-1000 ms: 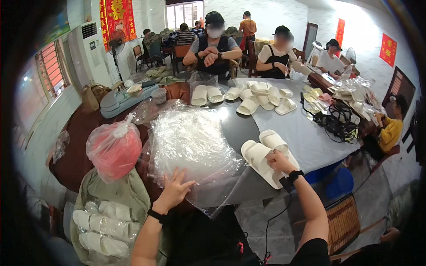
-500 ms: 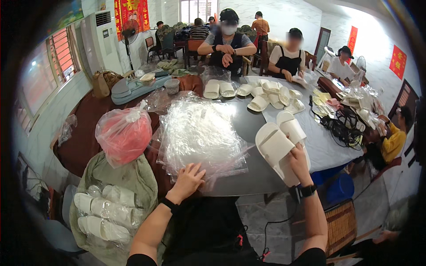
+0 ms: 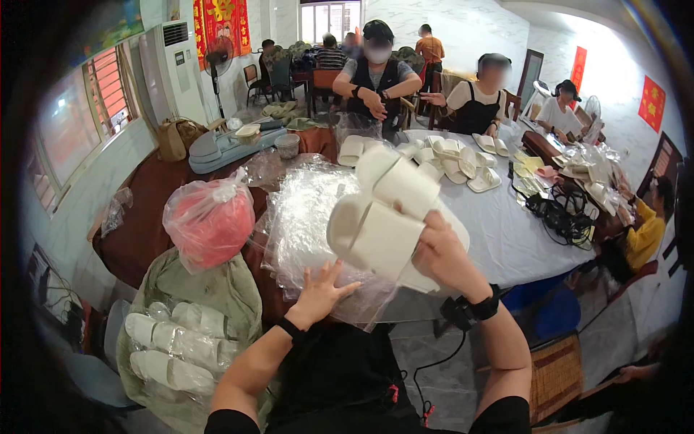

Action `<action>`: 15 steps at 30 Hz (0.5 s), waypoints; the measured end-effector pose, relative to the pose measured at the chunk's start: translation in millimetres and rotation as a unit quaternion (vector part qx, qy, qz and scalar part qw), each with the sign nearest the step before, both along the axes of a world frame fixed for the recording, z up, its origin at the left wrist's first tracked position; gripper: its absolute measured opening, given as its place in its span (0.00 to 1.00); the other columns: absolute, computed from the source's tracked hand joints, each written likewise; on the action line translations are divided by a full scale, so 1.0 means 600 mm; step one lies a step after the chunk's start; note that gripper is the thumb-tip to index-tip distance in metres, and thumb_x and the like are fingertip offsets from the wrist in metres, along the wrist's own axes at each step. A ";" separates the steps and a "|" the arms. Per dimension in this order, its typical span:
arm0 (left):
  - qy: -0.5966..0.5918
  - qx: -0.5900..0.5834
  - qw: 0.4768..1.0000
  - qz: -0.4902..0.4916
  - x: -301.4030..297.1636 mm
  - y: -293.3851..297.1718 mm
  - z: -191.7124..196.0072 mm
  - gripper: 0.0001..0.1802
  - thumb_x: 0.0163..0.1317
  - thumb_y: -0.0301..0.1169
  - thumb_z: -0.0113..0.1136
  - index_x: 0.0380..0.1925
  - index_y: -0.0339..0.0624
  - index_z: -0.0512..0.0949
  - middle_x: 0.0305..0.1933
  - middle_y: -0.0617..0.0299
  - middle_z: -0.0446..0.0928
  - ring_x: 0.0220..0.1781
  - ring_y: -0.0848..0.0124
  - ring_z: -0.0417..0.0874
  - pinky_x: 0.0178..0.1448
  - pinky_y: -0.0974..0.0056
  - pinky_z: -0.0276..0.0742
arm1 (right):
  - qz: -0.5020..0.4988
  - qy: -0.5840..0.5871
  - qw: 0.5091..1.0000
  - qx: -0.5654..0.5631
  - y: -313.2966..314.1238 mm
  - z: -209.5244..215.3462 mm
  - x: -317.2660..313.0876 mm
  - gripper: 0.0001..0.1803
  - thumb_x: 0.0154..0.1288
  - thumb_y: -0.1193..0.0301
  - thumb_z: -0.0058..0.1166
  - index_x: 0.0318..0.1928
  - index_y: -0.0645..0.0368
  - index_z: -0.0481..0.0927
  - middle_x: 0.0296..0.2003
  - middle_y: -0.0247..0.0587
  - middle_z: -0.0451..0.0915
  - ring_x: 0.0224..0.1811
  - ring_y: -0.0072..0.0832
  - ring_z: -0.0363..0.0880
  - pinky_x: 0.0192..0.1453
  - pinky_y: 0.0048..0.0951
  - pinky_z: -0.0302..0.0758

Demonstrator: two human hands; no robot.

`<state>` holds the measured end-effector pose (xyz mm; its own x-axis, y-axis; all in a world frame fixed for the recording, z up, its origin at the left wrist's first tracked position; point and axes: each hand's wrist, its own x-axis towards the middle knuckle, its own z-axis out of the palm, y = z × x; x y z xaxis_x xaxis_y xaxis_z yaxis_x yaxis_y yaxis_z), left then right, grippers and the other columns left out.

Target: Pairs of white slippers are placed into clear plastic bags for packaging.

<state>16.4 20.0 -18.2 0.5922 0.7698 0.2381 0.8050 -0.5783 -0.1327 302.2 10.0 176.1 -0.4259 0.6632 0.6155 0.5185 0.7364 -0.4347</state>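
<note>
Your right hand point(image 3: 441, 253), grip clamped on white slippers point(image 3: 383, 217), frame centre; plastic bags point(image 3: 303, 217) lower left under your flat, empty left hand point(image 3: 318, 289).

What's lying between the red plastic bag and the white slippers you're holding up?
In the head view, a pile of clear plastic bags fills that stretch between the red bag and the slippers in the right hand; the left hand presses its near edge.

right hand point(image 3: 442, 254) | lifted white slippers point(image 3: 387, 217) off table, now raised near camera
</note>
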 end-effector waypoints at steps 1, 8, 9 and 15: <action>-0.021 -0.037 0.999 0.016 -0.001 0.004 0.015 0.32 0.68 0.30 0.51 0.69 0.80 0.69 0.80 0.47 0.52 0.78 0.46 0.55 0.68 0.21 0.52 | 0.012 -0.037 0.999 -0.028 0.009 -0.035 0.011 0.05 0.56 0.82 0.52 0.34 0.64 0.78 0.47 0.50 0.74 0.54 0.51 0.71 0.54 0.47 0.71; -0.097 0.017 0.994 0.049 -0.067 0.020 -0.022 0.24 0.67 0.33 0.55 0.64 0.63 0.77 0.78 0.50 0.59 0.79 0.44 0.55 0.69 0.25 0.55 | 0.021 -0.065 0.955 -0.287 -0.033 -0.308 0.074 0.02 0.62 0.77 0.55 0.31 0.61 0.78 0.43 0.44 0.74 0.59 0.45 0.69 0.55 0.51 0.67; -0.098 0.015 0.994 0.051 -0.074 0.020 -0.023 0.24 0.67 0.33 0.55 0.64 0.63 0.77 0.78 0.50 0.59 0.79 0.44 0.55 0.69 0.25 0.55 | 0.023 -0.067 0.955 -0.289 -0.043 -0.317 0.078 0.02 0.62 0.77 0.55 0.31 0.61 0.78 0.43 0.44 0.74 0.59 0.45 0.69 0.55 0.51 0.67; -0.181 -0.005 0.983 0.029 -0.058 0.016 0.013 0.30 0.61 0.40 0.67 0.64 0.49 0.75 0.71 0.48 0.69 0.74 0.49 0.66 0.72 0.38 0.57 | -0.040 -0.091 0.975 -0.197 -0.058 -0.350 0.087 0.01 0.60 0.77 0.56 0.31 0.60 0.78 0.42 0.38 0.74 0.60 0.40 0.69 0.60 0.49 0.61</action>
<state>-18.6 29.3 -10.4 0.4245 0.8033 0.4178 0.8302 -0.5294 0.1744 354.3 -24.9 -34.1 -0.4417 0.8688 0.2239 0.6629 0.4842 -0.5711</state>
